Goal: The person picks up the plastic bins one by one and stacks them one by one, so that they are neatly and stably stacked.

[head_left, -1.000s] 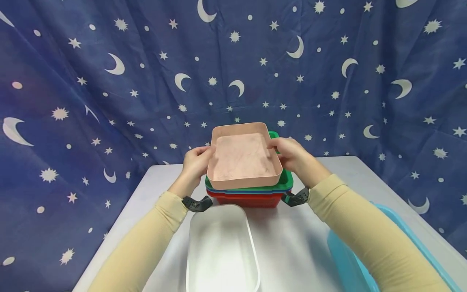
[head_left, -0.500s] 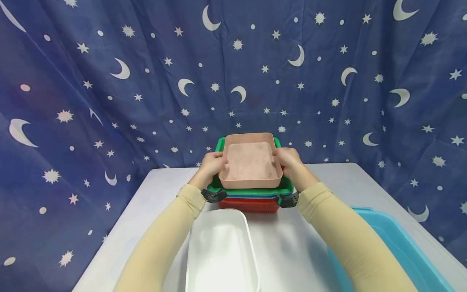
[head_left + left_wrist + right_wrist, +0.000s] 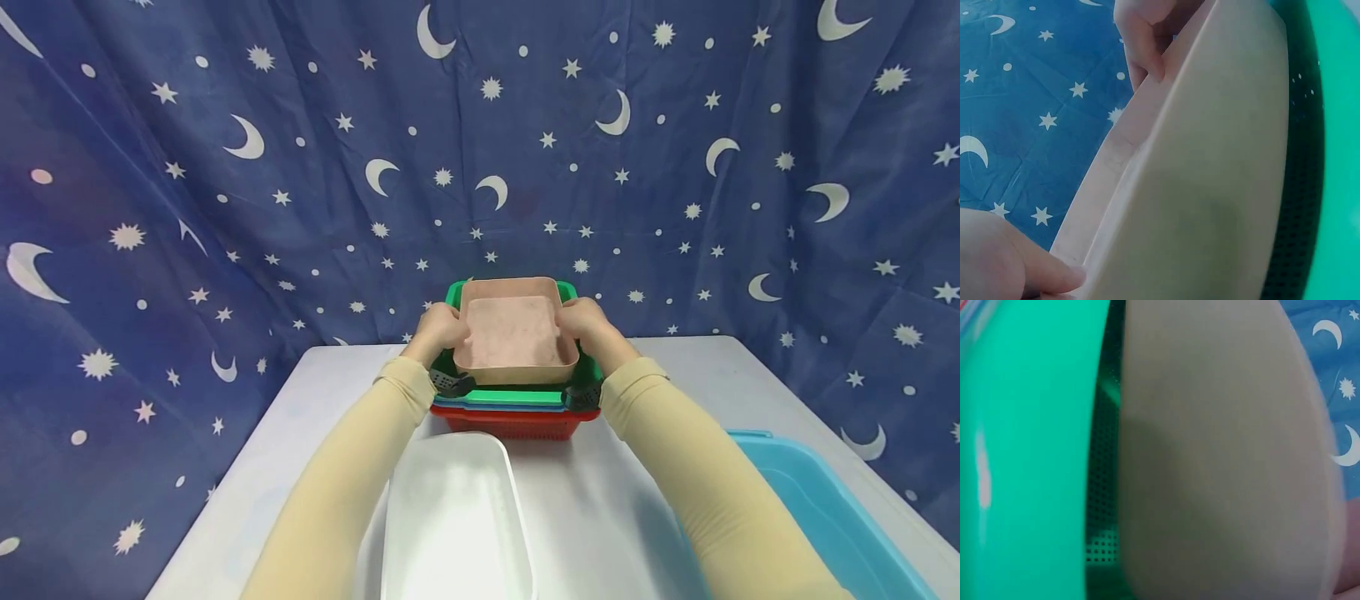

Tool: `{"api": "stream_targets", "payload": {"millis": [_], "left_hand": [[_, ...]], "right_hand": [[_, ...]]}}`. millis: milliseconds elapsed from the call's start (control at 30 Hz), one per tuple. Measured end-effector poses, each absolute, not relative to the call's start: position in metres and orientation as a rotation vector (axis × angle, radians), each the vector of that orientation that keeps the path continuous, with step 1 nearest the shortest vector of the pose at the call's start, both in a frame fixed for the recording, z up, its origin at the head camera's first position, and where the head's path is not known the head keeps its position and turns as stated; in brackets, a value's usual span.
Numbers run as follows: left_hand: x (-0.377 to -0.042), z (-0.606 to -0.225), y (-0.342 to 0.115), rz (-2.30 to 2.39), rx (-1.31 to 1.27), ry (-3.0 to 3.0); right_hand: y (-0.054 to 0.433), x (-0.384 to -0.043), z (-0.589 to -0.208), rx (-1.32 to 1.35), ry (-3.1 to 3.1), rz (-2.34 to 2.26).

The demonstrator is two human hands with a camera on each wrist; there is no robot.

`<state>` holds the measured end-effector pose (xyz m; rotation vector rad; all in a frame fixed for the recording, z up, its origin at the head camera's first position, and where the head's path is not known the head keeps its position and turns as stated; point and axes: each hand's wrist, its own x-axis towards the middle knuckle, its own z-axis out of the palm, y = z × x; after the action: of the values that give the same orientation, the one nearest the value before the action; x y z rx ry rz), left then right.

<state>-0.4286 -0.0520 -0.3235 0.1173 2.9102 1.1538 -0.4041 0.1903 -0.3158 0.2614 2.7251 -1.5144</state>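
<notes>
A shallow square pinkish-beige tray (image 3: 513, 329) is held level between both hands, partly down inside the green basket (image 3: 517, 397) that tops a stack. My left hand (image 3: 442, 327) grips the tray's left wall, thumb over the rim; the left wrist view shows that thumb (image 3: 1054, 272) on the wall. On the opposite wall my right hand (image 3: 588, 327) pinches the rim. The right wrist view shows the tray's outer wall (image 3: 1222, 450) beside the basket's perforated inside (image 3: 1102, 487). Under the green basket are a blue rim (image 3: 517, 408) and a red basket (image 3: 510, 427).
A long white tray (image 3: 457, 517) stands in front of the stack on the white table (image 3: 300, 433). At the right front is a light-blue bin (image 3: 817, 500), partly behind my right sleeve. A dark-blue curtain (image 3: 300, 208) with moons and stars hangs behind the table.
The beige tray has moved away from me and down, from tilted above the stack into the green basket's opening. Both hands went with it and keep their hold.
</notes>
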Motion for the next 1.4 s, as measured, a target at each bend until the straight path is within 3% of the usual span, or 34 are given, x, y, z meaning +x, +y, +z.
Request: {"api": "stream_targets", "payload": {"millis": [533,1400], "left_hand": [[-0.423,-0.321,-0.045,1.437,0.142,2.417],[-0.425,-0.341,-0.039,1.417,0.236,2.261]], "right_hand": [[0.179,-0.404,-0.324,0.218,2.527,-1.471],[0.177,-0.407,-0.345,0.231,2.446,-1.530]]}}
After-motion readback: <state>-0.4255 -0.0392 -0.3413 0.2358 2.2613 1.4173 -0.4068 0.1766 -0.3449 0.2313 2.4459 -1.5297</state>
